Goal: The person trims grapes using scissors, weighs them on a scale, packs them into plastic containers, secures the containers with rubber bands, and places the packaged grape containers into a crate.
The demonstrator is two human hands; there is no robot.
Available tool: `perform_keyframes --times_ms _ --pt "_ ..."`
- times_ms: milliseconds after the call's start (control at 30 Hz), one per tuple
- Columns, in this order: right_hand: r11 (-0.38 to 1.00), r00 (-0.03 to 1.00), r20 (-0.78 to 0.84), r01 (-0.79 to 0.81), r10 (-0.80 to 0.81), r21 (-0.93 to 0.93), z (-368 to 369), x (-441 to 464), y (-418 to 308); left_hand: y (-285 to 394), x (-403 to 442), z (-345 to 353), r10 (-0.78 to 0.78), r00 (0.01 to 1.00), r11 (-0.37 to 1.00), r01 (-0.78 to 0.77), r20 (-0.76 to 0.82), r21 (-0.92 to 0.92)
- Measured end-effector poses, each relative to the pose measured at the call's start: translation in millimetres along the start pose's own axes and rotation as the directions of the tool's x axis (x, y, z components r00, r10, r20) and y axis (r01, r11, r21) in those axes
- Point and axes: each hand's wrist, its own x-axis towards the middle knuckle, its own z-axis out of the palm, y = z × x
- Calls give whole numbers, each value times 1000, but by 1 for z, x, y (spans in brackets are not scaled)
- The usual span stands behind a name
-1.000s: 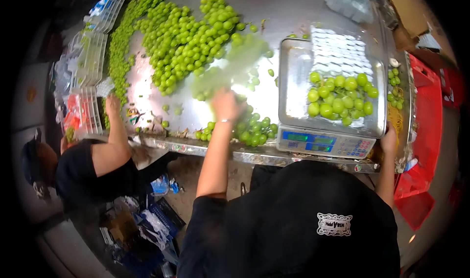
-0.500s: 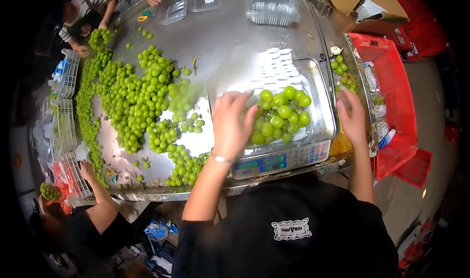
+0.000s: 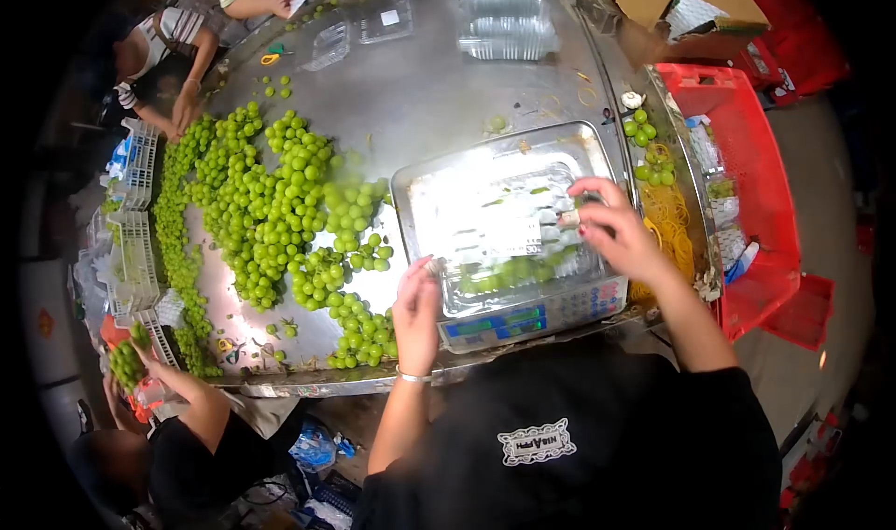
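Head view: clear grape box on the scale, near edge of the worktop. Left fingers half-curled, right fingers loosely parted, can't tell if either's gripping tbh.

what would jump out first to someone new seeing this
The big heap of green grapes covers the left side of the table. A shiny clear box sits on the scale, between the left hand and right hand. A bright red crate stands past the table's right edge.
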Motion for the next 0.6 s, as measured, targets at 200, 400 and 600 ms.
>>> perform_keyframes --times_ms 200,400,600 --pt "653 792 -154 -357 591 667 30 -66 -7 -13 -9 -1 -194 971 961 217 143 -169" --pt "257 608 339 -684 718 683 28 -67 -9 2 0 -8 -426 838 812 520 341 -264" --pt "538 729 248 -652 638 534 18 -84 -30 -9 24 -30 -388 801 873 478 456 -96"
